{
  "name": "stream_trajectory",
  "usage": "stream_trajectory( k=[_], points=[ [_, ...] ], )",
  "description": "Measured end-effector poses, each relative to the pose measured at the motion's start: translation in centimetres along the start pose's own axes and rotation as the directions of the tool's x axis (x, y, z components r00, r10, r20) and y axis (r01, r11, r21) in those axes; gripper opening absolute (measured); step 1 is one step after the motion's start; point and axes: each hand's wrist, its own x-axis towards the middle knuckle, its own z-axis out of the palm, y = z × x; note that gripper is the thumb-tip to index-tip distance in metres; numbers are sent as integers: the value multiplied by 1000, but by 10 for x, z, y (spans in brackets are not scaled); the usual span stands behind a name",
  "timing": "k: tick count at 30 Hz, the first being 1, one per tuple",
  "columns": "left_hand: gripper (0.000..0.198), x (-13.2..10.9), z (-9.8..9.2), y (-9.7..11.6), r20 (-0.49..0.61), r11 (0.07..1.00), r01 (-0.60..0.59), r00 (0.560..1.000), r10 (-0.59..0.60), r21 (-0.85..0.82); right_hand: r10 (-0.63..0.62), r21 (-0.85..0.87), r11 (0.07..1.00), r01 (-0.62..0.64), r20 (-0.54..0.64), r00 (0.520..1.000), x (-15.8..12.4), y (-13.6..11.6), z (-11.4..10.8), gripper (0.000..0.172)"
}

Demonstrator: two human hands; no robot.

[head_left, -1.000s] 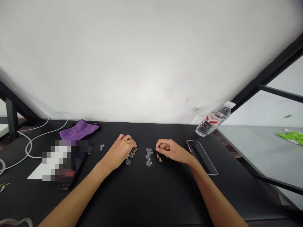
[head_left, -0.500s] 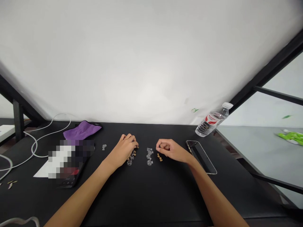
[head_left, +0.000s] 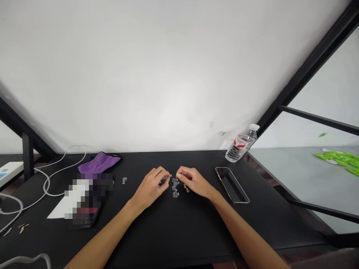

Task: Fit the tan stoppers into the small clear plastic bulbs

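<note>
Head view: the left hand (head_left: pixel 150 188) pinches a small piece (head_left: pixel 166 178), too small to make out, between thumb and fingertips, just left of a cluster of clear pieces (head_left: pixel 175 188) on the black table (head_left: pixel 179 233). The right hand (head_left: pixel 195 183) is curled just right of that cluster, its fingertips (head_left: pixel 178 175) almost touching it, though whether it holds anything cannot be told; tan bits (head_left: pixel 186 188) lie just below those fingers. A phone (head_left: pixel 231 185) lies further right, a bottle (head_left: pixel 241 147) beyond it, and a purple cloth (head_left: pixel 98 163) well left.
</note>
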Motion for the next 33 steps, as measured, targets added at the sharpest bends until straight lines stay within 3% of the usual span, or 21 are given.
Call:
stream_trajectory(
  k=[5, 13, 33],
  points=[
    [13, -6, 10, 9, 3, 996, -86, 996, 86, 33, -83, -64, 995, 83, 1, 997, -1, -11, 16, 35],
    [12, -8, 13, 5, -47, 998, -64, 997, 64, -5, -103, -247, 964, 95, -20, 995, 0, -10, 16, 35],
    [12, -10, 17, 3, -62, 992, -55, 997, 48, -113, -111, -306, 946, 107, 2, 994, -1, -8, 16, 32]
  ],
)
